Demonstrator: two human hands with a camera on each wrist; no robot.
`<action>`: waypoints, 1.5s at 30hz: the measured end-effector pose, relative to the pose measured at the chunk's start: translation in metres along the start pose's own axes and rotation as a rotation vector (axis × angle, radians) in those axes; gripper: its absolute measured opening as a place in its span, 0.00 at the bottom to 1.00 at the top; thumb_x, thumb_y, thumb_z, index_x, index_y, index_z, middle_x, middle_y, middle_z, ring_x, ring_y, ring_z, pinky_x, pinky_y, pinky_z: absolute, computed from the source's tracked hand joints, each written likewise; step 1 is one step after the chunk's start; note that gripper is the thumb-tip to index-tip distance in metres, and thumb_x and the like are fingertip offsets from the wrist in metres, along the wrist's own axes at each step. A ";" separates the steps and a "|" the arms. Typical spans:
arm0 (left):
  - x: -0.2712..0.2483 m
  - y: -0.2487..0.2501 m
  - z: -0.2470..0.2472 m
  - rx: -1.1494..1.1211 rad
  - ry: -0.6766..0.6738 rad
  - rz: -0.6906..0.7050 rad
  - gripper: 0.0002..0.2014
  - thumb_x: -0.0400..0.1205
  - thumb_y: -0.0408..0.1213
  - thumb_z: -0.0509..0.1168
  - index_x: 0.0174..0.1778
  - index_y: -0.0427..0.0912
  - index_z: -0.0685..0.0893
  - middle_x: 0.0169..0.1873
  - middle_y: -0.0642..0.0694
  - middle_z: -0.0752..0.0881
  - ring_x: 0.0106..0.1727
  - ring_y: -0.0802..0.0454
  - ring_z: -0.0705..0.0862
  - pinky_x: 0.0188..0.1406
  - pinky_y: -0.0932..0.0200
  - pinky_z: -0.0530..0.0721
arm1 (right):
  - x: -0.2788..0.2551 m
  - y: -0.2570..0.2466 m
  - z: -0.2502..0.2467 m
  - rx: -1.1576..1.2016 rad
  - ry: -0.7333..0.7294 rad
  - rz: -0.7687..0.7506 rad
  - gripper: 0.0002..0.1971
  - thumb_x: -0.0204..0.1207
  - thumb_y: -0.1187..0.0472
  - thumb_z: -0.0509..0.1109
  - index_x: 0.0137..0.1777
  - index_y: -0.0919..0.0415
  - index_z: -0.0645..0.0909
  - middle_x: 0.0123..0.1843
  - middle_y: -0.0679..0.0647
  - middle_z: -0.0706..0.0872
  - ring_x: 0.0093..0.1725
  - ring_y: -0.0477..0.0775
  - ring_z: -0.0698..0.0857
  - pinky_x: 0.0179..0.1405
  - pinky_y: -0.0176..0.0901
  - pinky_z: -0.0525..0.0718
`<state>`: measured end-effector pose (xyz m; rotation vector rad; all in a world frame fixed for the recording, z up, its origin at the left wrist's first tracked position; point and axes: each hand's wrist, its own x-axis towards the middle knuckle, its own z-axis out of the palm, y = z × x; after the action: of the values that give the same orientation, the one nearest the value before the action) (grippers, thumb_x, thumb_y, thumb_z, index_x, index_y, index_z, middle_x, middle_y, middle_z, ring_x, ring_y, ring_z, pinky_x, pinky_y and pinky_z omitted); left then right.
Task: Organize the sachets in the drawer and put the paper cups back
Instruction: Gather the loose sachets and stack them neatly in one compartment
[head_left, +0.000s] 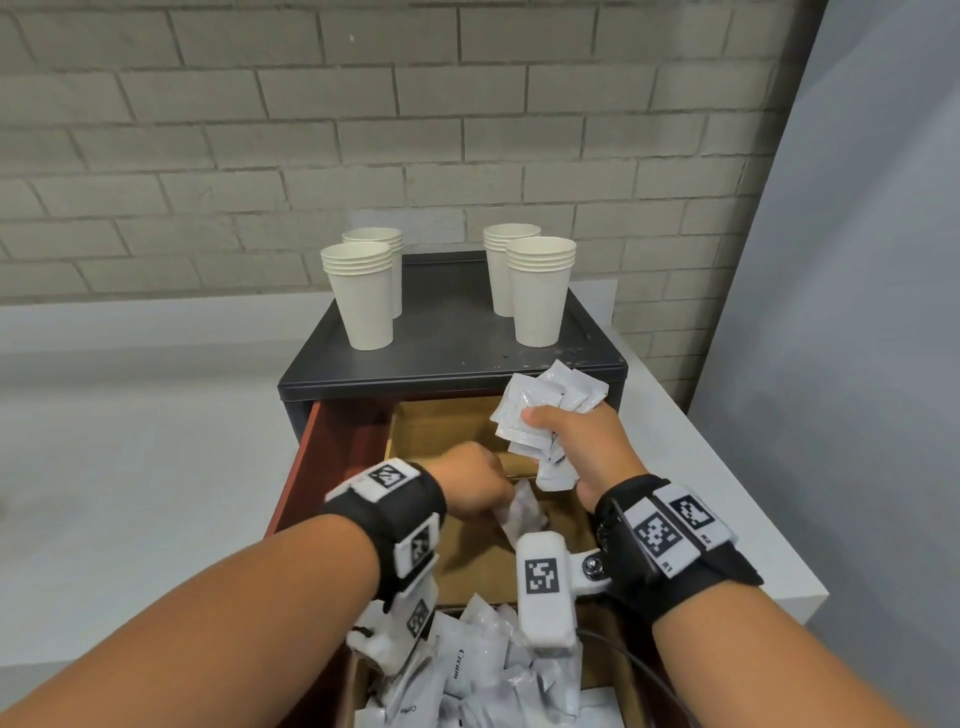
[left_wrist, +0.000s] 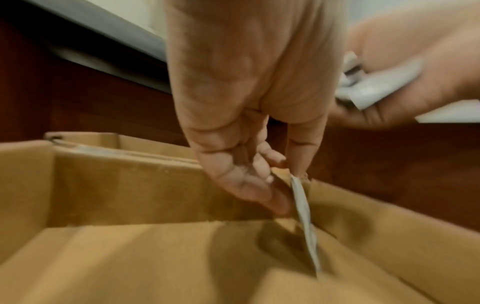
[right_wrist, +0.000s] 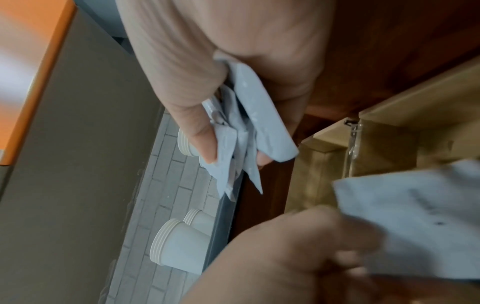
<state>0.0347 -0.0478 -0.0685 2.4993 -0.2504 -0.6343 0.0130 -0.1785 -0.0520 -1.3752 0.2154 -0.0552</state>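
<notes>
White foil-ish sachets are what's being sorted, and judging by how they crumple and fan out they're featherlight, floppy and a bit slick, so nothing here needs force, just a decent pinch.

Using the open drawer (head_left: 332, 441) as the reference: the right hand (head_left: 587, 441) is up over the drawer's back right corner, fingers and thumb wrapped tight round a messy bunch of sachets (head_left: 550, 405) that sticks out above and below the fist. The left hand (head_left: 470, 486) is down over the middle cardboard compartment (left_wrist: 130, 257), fingers curled with a single sachet (left_wrist: 303, 216) nipped between fingertips and thumb, hanging edge-on with its lower end near the compartment floor. A loose pile of sachets (head_left: 483, 675) fills the compartment at the drawer's front, nearest the person. Four stacks of paper cups (head_left: 363, 296) stand on the black cabinet top, behind the drawer and well apart from the hands.

My guess on handling: grab a sachet by a sealed edge or corner, since the middle is puffy and will squirm. The handful looks like the risky bit, a loose fan like that could shed one if the grip relaxes. The cups should be light and easily dented, so I'd take each stack round its side below the rolled rims rather than squeezing the mouth.
</notes>
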 end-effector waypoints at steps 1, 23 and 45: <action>-0.005 -0.004 -0.007 -0.124 0.051 0.001 0.05 0.78 0.31 0.65 0.47 0.36 0.85 0.41 0.42 0.84 0.41 0.45 0.85 0.45 0.55 0.86 | 0.000 0.000 0.000 -0.005 -0.015 0.007 0.11 0.73 0.67 0.73 0.44 0.50 0.78 0.42 0.49 0.85 0.38 0.49 0.85 0.29 0.38 0.83; -0.044 -0.024 -0.021 -1.634 -0.267 0.080 0.30 0.81 0.61 0.53 0.61 0.39 0.85 0.62 0.33 0.84 0.66 0.34 0.80 0.70 0.34 0.72 | -0.016 0.004 0.035 -0.167 -0.402 0.194 0.04 0.79 0.64 0.64 0.45 0.57 0.79 0.37 0.53 0.85 0.34 0.48 0.86 0.30 0.36 0.83; -0.033 -0.040 -0.014 -1.552 0.094 0.032 0.14 0.85 0.43 0.59 0.65 0.43 0.80 0.56 0.38 0.88 0.55 0.39 0.88 0.57 0.37 0.84 | -0.002 0.020 0.054 -0.523 -0.195 -0.152 0.15 0.74 0.56 0.73 0.59 0.52 0.77 0.58 0.52 0.83 0.52 0.51 0.86 0.50 0.46 0.88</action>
<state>0.0145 0.0019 -0.0667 1.0099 0.2036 -0.3993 0.0196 -0.1221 -0.0614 -1.9050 -0.0458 0.0112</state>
